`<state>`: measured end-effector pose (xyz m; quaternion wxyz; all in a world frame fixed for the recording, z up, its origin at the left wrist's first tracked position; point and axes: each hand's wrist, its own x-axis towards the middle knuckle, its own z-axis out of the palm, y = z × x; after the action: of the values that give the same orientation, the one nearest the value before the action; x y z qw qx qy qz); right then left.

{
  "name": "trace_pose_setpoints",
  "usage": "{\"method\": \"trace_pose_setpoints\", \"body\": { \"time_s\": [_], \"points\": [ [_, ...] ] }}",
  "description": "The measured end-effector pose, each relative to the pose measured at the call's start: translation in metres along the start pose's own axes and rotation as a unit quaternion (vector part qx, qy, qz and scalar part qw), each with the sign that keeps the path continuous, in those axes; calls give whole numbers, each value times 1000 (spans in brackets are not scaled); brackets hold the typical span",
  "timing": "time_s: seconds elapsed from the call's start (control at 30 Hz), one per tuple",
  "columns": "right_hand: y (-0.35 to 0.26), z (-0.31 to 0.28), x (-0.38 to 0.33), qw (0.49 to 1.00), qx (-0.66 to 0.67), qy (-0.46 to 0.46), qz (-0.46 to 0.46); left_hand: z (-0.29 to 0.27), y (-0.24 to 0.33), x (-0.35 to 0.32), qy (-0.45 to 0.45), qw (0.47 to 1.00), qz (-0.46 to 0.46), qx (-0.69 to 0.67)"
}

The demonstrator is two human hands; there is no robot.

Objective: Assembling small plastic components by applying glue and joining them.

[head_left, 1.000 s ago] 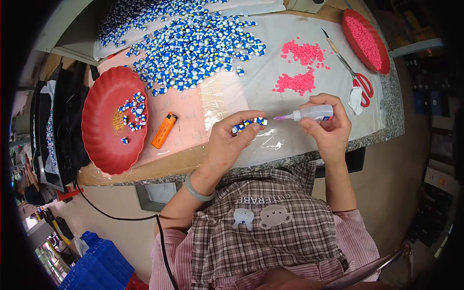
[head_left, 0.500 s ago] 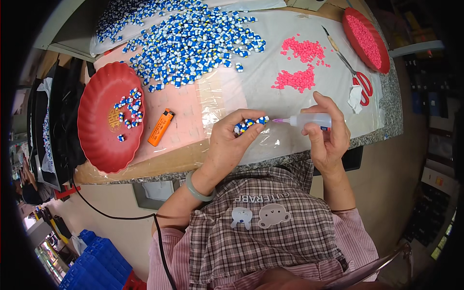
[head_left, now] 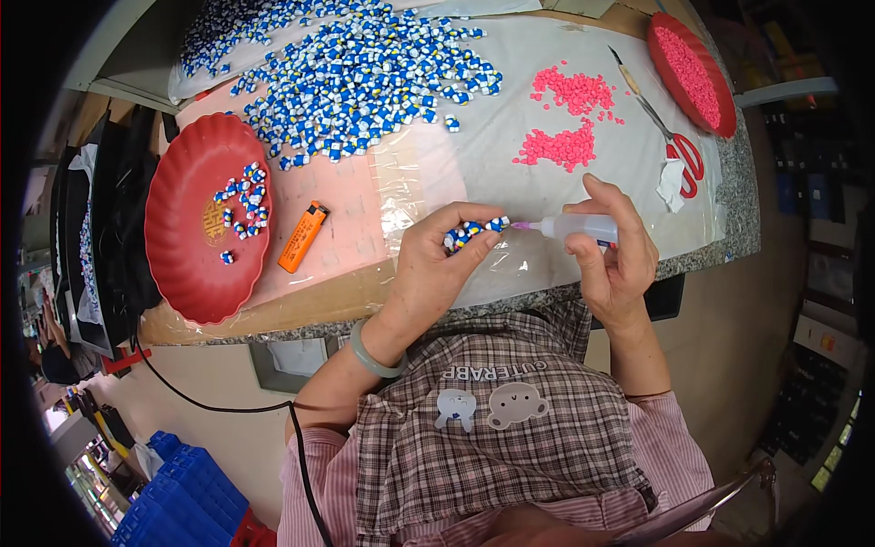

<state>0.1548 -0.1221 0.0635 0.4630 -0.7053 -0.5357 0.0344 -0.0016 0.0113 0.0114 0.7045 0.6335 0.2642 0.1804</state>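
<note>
Head view, single camera, looking down over the bench.

Left hand is curling closed around a small cluster of blue-and-white beads. The beads are sitting at the fingertips, pinched between thumb and forefinger, poking out toward the person's right. The rest of the palm is hidden, so I cannot tell if more beads are lying inside it. A pale green bangle is sitting on that wrist.

Right hand is wrapping fully around a translucent squeeze bottle held sideways. Its pink nozzle tip is pointing left and is just beside the held beads, nearly touching or touching; contact is too fine to call. The index finger is lifting clear above the bottle body.

Both hands are hovering over the clear plastic sheet at the near edge of the stone-topped table.

Surroundings:
- The large heap of blue-and-white beads is lying well beyond the left hand.
- The pink pellets are lying in two patches beyond the right hand.
- The red tray with a few beads is sitting at far left, with an orange lighter between it and the left hand.
- The red-handled scissors and a red dish of pink pellets are lying at far right.
</note>
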Motion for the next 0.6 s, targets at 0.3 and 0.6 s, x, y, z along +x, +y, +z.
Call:
{"method": "trace_pose_setpoints", "body": {
  "time_s": [0.3, 0.6],
  "points": [
    [4, 3, 4, 996, -36, 12, -83, -1, 2, 0, -3, 1000, 6, 4],
    [7, 1, 5, 997, -20, 2, -79, 0, 0, 1, 2, 1000, 6, -2]
  ]
}}
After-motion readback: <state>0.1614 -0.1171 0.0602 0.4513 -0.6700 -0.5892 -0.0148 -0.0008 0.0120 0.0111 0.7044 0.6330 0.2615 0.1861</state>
